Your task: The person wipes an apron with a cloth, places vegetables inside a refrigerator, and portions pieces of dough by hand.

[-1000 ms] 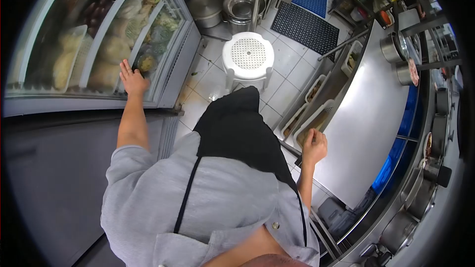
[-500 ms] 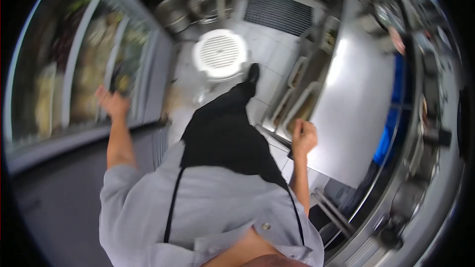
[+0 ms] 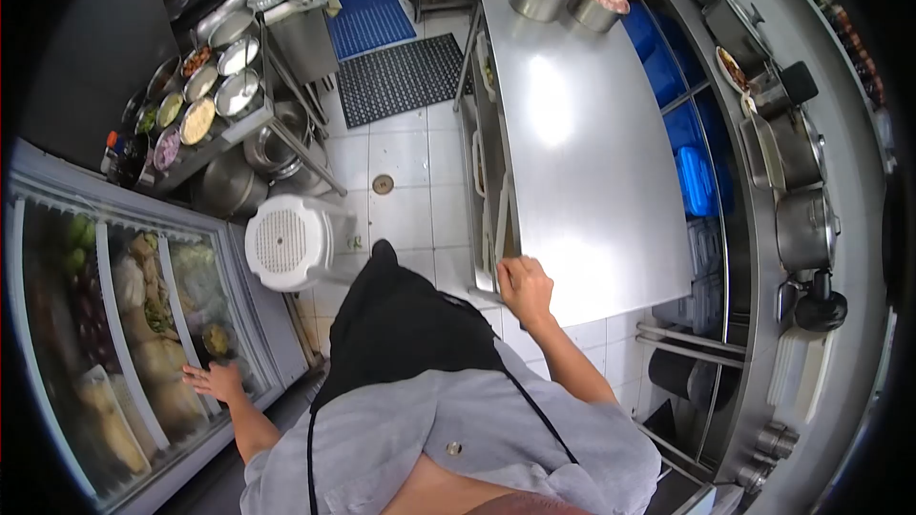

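Note:
My left hand point(image 3: 215, 381) has its fingers spread in front of the glass-fronted fridge point(image 3: 272, 329); whether it touches the glass I cannot tell. Behind the glass, trays hold greens, dark purple produce and pale bundles, partly blurred by the pane. Curled in a loose fist, my right hand point(image 3: 525, 288) is over the near left corner of the steel table point(image 3: 592, 181), with nothing visible in it. Below that table's left edge, white-rimmed trays point(image 3: 504, 215) show in part.
A white plastic stool point(image 3: 284, 241) stands ahead on the left, beside a rack of bowls point(image 3: 198, 121) with ingredients. A black rubber mat point(image 3: 401, 79) lies on the tiled floor point(image 3: 399, 148). Pots point(image 3: 801, 229) line the right-hand shelf. A pot of pinkish meat point(image 3: 599, 2) sits on the table's far end.
My view has turned and moved, so the stool appears further left and the table more fully. My left hand remains spread beside the fridge glass; the right stays curled near the table.

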`<state>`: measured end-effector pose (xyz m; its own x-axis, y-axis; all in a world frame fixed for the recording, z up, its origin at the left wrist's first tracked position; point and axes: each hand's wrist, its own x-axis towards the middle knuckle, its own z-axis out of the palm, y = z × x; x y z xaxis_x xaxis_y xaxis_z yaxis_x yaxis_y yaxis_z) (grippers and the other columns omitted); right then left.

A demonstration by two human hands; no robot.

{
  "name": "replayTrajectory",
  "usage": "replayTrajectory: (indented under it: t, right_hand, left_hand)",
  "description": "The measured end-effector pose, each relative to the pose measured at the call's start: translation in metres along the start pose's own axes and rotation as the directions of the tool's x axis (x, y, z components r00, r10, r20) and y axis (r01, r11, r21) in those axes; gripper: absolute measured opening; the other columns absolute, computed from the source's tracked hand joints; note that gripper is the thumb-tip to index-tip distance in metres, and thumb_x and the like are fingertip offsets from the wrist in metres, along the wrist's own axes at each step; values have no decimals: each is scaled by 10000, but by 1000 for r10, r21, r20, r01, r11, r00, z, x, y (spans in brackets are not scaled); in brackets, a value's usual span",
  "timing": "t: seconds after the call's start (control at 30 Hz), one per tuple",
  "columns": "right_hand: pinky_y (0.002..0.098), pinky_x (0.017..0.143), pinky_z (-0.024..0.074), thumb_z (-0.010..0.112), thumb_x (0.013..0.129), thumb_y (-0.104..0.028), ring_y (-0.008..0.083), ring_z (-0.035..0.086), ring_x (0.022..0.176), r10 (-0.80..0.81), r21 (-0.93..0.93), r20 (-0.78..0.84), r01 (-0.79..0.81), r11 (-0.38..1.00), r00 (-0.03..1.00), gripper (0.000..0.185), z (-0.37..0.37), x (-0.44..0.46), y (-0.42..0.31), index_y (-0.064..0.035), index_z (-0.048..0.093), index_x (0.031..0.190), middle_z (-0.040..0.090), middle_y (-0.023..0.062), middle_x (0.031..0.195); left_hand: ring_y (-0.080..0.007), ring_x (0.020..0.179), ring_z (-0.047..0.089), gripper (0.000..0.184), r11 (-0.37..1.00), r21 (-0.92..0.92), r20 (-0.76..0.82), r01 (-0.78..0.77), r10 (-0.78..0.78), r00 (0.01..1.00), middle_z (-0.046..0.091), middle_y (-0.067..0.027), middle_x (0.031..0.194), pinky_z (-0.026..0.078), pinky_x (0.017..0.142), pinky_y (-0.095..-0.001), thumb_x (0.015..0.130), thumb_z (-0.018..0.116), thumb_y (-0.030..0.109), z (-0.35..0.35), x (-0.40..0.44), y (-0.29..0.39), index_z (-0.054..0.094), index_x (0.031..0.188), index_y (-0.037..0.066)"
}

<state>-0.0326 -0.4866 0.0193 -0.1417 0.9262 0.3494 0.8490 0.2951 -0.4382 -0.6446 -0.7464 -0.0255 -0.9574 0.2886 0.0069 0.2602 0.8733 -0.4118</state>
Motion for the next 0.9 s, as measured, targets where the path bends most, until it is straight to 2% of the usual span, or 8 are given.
replayTrajectory:
  t: [0.4, 0.5, 0.6, 0.67, 0.7, 0.73, 0.77, 0.9]
  right_hand:
    - [409, 689, 522, 736, 855, -120, 321, 634, 840, -212, 286, 39, 192, 939, 976, 106, 57, 158, -52, -46, 710, 926, 648, 121, 892]
    - [458, 956, 474, 745, 861, -179, 403, 553, 1155, -183, 159, -20, 184, 970, 983, 407, 55, 213, -50, -23, 632, 1219, 590, 198, 1245]
    - [514, 1111, 354, 739, 876, -273, 478, 396, 1352, -162, -80, -175, 150, 985, 971, 660, 52, 280, -35, -6, 480, 1421, 426, 268, 1468]
    - [561, 1175, 251, 732, 881, -363, 530, 241, 1451, -64, -226, -196, 18, 974, 979, 835, 72, 312, 1, -3, 345, 1527, 262, 309, 1583]
    - [576, 1175, 237, 725, 880, -400, 539, 201, 1459, 31, -283, -135, -69, 957, 990, 871, 85, 322, 21, -12, 314, 1543, 221, 315, 1595]
    - [592, 1175, 224, 718, 878, -437, 549, 160, 1468, 134, -343, -80, -154, 927, 988, 908, 98, 326, 42, -22, 283, 1559, 179, 322, 1606]
    - [607, 1175, 211, 711, 877, -474, 559, 120, 1477, 243, -405, -29, -233, 884, 970, 945, 108, 326, 54, -31, 253, 1575, 138, 329, 1617]
    - [641, 1168, 186, 704, 864, -526, 554, 98, 1482, 295, -392, -17, -278, 877, 955, 987, 104, 332, 48, -44, 231, 1584, 102, 327, 1623]
  left_hand:
    - [-610, 1465, -75, 595, 926, -230, 120, 300, -279, 953, -94, -405, 1590, 212, 1181, -628, 838, 664, 387, 7, 40, 65, 628, 1291, 3]
    - [-529, 1409, 320, 535, 876, -383, 291, 295, -189, 938, 331, -382, 1503, 387, 1082, -590, 840, 673, 383, 25, 76, 94, 667, 1216, 2]
    - [-339, 989, 653, 432, 600, -767, 570, 225, 479, 667, 669, -223, 1092, 538, 819, -486, 835, 697, 339, 76, 118, 146, 703, 1104, 0]
    - [-205, 634, 622, 308, 598, -749, 630, 285, 511, 585, 681, -97, 785, 511, 589, -373, 835, 697, 251, 30, 100, 218, 718, 1017, 3]
    - [-184, 597, 629, 262, 466, -841, 537, 275, 659, 527, 693, -107, 805, 505, 539, -318, 851, 666, 156, 26, 96, 256, 715, 1045, -13]
    - [-203, 644, 676, 257, 225, -939, 97, -258, 898, 429, 705, -115, 834, 544, 578, -321, 880, 620, 111, 29, 98, 289, 706, 1066, -43]
    - [-226, 720, 722, 277, 331, -939, 334, 94, 811, 480, 720, -136, 866, 582, 638, -326, 897, 584, 85, -7, 84, 329, 688, 1103, -69]
    - [-215, 677, 716, 352, 146, -953, 38, -266, 927, 372, 706, -131, 732, 567, 664, -356, 857, 501, 33, -129, 57, 450, 676, 1161, 3]
